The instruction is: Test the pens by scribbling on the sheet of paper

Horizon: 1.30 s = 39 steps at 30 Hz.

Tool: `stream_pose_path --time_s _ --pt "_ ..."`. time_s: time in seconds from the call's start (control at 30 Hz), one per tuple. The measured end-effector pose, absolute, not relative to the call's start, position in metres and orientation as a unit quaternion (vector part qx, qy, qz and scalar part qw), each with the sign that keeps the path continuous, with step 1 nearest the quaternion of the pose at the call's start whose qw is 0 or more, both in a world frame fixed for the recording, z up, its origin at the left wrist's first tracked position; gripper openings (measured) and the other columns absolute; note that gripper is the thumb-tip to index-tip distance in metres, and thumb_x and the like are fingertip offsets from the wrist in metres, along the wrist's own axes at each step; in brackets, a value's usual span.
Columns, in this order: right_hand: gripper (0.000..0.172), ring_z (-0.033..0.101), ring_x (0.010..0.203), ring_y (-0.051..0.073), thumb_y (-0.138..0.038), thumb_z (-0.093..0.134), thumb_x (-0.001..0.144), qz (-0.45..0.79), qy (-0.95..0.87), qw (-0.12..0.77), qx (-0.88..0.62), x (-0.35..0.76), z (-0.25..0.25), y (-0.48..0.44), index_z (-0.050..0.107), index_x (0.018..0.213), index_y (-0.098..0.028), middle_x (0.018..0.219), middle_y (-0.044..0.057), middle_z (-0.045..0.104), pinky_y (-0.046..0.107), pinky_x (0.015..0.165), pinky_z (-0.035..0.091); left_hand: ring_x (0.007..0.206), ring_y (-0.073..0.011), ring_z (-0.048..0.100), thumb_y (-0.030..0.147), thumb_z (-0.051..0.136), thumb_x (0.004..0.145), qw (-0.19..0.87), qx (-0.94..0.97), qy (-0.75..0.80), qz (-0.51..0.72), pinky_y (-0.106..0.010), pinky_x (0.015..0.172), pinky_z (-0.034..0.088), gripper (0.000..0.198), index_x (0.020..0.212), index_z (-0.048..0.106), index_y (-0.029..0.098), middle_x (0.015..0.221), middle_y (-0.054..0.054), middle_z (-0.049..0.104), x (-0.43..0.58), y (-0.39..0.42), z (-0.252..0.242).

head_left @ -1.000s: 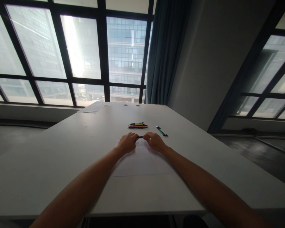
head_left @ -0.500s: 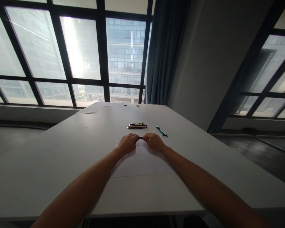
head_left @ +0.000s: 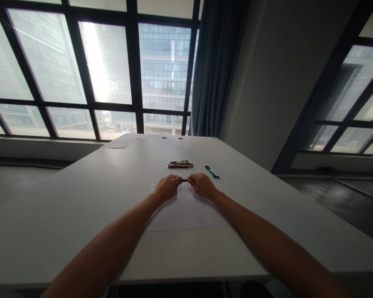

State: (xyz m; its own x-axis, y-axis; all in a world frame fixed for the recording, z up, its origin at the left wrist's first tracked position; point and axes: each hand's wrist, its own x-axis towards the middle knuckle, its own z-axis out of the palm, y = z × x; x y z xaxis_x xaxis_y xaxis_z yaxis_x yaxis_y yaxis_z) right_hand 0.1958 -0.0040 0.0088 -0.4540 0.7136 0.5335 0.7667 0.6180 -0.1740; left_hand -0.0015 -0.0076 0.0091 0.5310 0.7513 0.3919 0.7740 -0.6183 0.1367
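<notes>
left hand (head_left: 167, 187): closed on one end of slim dark pen (head_left: 184, 180), mid-frame.
right hand (head_left: 203, 186): pinching other end, above white paper sheet (head_left: 186, 213).
risk: poss. slip if twisted hard; could roll twd thin green plastic pen (head_left: 211, 171), centre-right.

Your flat white sheet of paper (head_left: 186, 213) lies on the broad pale desk (head_left: 80, 207), straight before you. On the sheet's far end rest your left hand (head_left: 167, 187), towards its left side, and your right hand (head_left: 202, 185), towards its right. The slim dark pen (head_left: 184, 180) runs between them, each grip closed on one end. Just beyond the sheet lies a small bundle of thin coloured pens (head_left: 180, 164). Beyond the sheet's far right corner, apart from the bundle, lies a single green pen (head_left: 211, 171). Well beyond the sheet, to the left, lie loose grey papers (head_left: 124, 140).
</notes>
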Motion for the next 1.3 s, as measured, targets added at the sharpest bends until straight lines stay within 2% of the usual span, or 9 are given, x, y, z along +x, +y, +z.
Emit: stream_pose_path --time_s 0.23,0.4,0.57,0.7,0.93,1.0,1.1,1.2,1.3 --pt "0.023 0.054 0.062 0.016 -0.024 0.049 0.089 -0.035 -0.823 0.298 -0.482 0.192 0.01 -0.007 0.064 0.073 -0.021 0.066 0.002 0.063 0.025 0.059 0.031 0.094 -0.0191 0.063 0.02 0.048 0.091 0.014 -0.869 -0.438 -0.231 -0.03 0.086 0.049 0.024 0.107 0.066 0.021 0.098 -0.007 0.069 0.001 -0.007 0.011" --pt "0.024 0.054 0.058 0.015 -0.027 0.047 0.09 0.0 -0.802 0.329 -0.499 0.196 0.008 -0.001 0.063 0.073 -0.021 0.064 0.001 0.063 0.024 0.056 0.032 0.099 -0.0209 0.061 0.028 0.047 0.093 0.03 -0.86 -0.445 -0.246 -0.032 0.087 0.048 0.023 0.106 0.063 0.021 0.101 -0.007 0.069 -0.001 -0.005 0.012" --pt "0.027 0.055 0.055 0.015 -0.036 0.046 0.09 0.071 -0.73 0.455 -0.505 0.206 0.006 0.011 0.059 0.073 -0.019 0.059 0.001 0.06 0.025 0.055 0.038 0.089 -0.0215 0.064 0.032 0.04 0.096 0.048 -0.836 -0.514 -0.187 -0.032 0.078 0.047 0.024 0.104 0.06 0.023 0.097 -0.007 0.069 -0.009 -0.003 0.012" --pt "0.025 0.058 0.063 0.016 -0.039 0.05 0.088 0.038 -0.685 0.56 -0.463 0.204 0.011 0.006 0.059 0.099 -0.018 0.07 0.002 0.063 0.027 0.061 0.045 0.081 -0.0202 0.066 0.036 0.036 0.096 0.01 -0.817 -0.538 -0.207 -0.029 0.07 0.046 0.029 0.098 0.061 0.022 0.087 -0.005 0.07 -0.007 -0.005 0.015" --pt "0.032 0.064 0.075 0.02 -0.026 0.055 0.087 -0.097 -0.865 0.288 -0.398 0.188 0.013 -0.01 0.061 0.118 -0.02 0.093 0.008 0.071 0.031 0.077 0.044 0.069 -0.0161 0.064 0.04 0.041 0.094 -0.08 -0.853 -0.428 -0.288 -0.025 0.067 0.046 0.031 0.092 0.065 0.02 0.072 -0.002 0.069 0.001 -0.01 0.011" --pt "0.031 0.065 0.083 0.022 -0.026 0.053 0.09 -0.119 -0.855 0.273 -0.424 0.188 0.012 -0.007 0.061 0.119 -0.019 0.1 0.01 0.071 0.031 0.08 0.043 0.068 -0.0156 0.063 0.037 0.046 0.092 -0.098 -0.857 -0.393 -0.317 -0.025 0.068 0.047 0.028 0.109 0.061 0.02 0.074 -0.001 0.069 0.0 -0.008 0.008" --pt "0.031 0.066 0.085 0.021 -0.028 0.05 0.093 -0.129 -0.833 0.272 -0.465 0.195 0.011 -0.003 0.06 0.12 -0.018 0.101 0.01 0.071 0.03 0.08 0.043 0.074 -0.0148 0.063 0.026 0.051 0.088 -0.124 -0.874 -0.311 -0.353 -0.027 0.072 0.048 0.039 0.126 0.049 0.021 0.089 -0.003 0.071 -0.002 -0.005 0.005" --pt "0.03 0.066 0.085 0.02 -0.026 0.05 0.092 -0.111 -0.849 0.264 -0.444 0.201 0.01 0.0 0.06 0.12 -0.018 0.101 0.008 0.071 0.029 0.079 0.044 0.08 -0.0141 0.062 0.021 0.05 0.087 -0.156 -0.896 -0.231 -0.344 -0.026 0.075 0.049 0.034 0.121 0.055 0.021 0.102 -0.005 0.069 -0.002 -0.006 0.005" --pt "0.032 0.066 0.086 0.019 -0.018 0.052 0.088 -0.096 -0.874 0.253 -0.405 0.203 0.008 0.001 0.061 0.118 -0.019 0.102 0.006 0.071 0.028 0.08 0.044 0.08 -0.014 0.062 0.02 0.053 0.086 -0.177 -0.905 -0.216 -0.322 -0.026 0.076 0.049 0.029 0.114 0.061 0.02 0.098 -0.005 0.069 0.0 -0.009 0.006"
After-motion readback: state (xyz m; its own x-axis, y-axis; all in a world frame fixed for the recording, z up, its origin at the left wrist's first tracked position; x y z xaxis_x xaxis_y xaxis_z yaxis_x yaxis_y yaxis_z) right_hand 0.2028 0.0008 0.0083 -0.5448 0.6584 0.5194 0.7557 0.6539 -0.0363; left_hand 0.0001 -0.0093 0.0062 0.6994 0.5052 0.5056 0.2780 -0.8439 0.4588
